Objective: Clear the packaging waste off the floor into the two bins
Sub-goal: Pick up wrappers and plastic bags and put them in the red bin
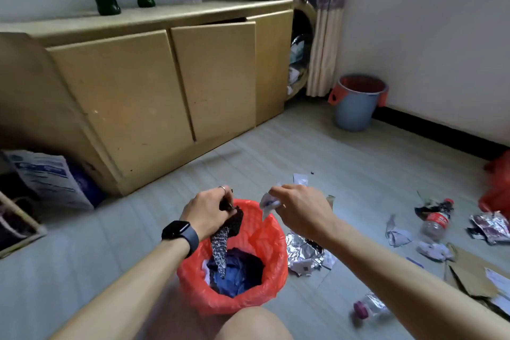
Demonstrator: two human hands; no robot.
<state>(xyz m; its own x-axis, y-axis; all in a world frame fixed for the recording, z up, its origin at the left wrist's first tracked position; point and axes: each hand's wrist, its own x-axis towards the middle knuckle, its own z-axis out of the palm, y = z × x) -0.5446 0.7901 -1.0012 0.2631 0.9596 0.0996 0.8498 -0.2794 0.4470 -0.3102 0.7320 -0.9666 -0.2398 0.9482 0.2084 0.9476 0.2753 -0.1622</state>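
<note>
The step in hand is a drop. Both hands are over the red bin [220, 301], each with a piece of waste.

The left grip [209, 210] has its fingers curled round the top of a dark wrapper [223, 240]. The wrapper hangs straight down from that grip, and its silvery tail is already inside the bin mouth, above the blue and white rubbish there. The right grip [298, 204] pinches a crumpled white wrapper [269, 203] at its fingertips. That piece sits just left of the grip, over the bin's far rim.

I judge the next move to be simple: both grips let go. The dark wrapper should fall cleanly. The white one is close to the edge, so nudging it inward first would be safer.

Plenty is left on the floor, all to the right of the right grip. Foil [303, 251] lies just below it, beside the bin. Farther out are a red-label bottle [436, 222], paper scraps [397, 234], cardboard [469, 276] and a clear bottle [369, 306]. The blue bin [356, 107] stands well beyond both grips, by the wall.
</note>
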